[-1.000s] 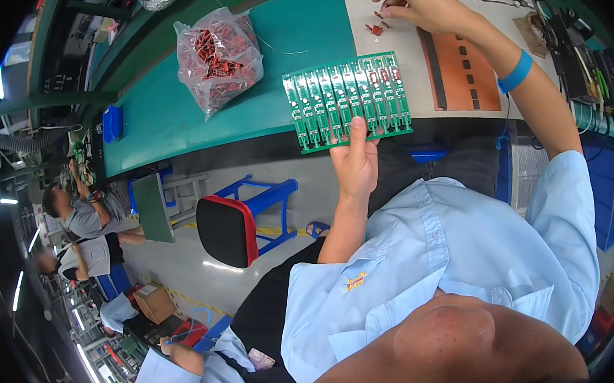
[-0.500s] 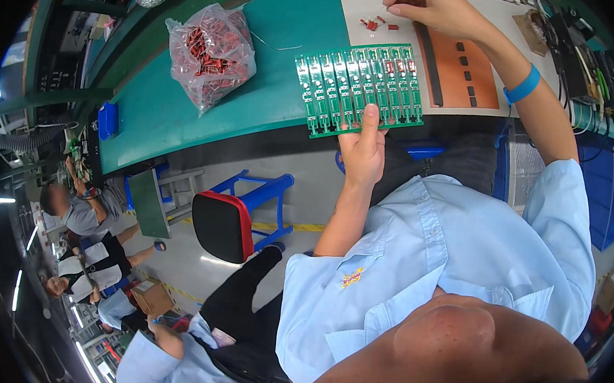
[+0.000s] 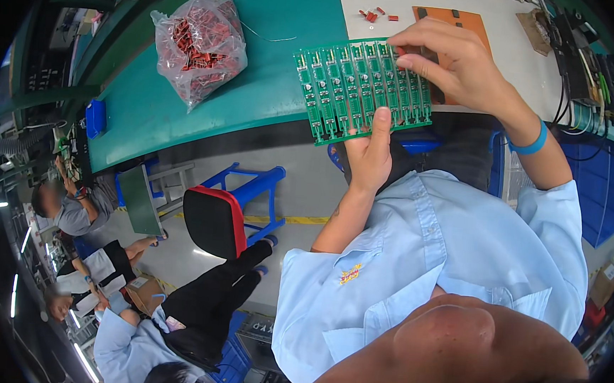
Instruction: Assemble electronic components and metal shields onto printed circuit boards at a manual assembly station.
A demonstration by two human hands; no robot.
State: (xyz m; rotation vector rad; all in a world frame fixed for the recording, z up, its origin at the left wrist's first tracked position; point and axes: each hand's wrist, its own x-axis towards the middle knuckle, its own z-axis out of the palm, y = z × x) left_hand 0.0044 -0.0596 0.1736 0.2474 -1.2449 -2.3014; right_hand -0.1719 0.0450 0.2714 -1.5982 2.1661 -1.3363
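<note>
My left hand grips the near edge of a green circuit board panel, thumb on top and fingers underneath. The panel is made of several narrow strips side by side and is tilted above the bench edge. Over its far right part, my right hand is closed in a pinch, with a small red component showing at the fingertips. Those fingers cover the right-hand strips, so whether the component touches the board cannot be seen. Beyond the panel lie a few loose red components on the pale bench surface.
On the green mat sits a clear plastic bag full of red components. An orange sheet with dark pieces lies behind my right hand. Tools and cables crowd the far right. A stool and other people are at left.
My right hand has come from the loose red components toward me, onto the far right part of the panel. The panel has tilted slightly in my left hand.
</note>
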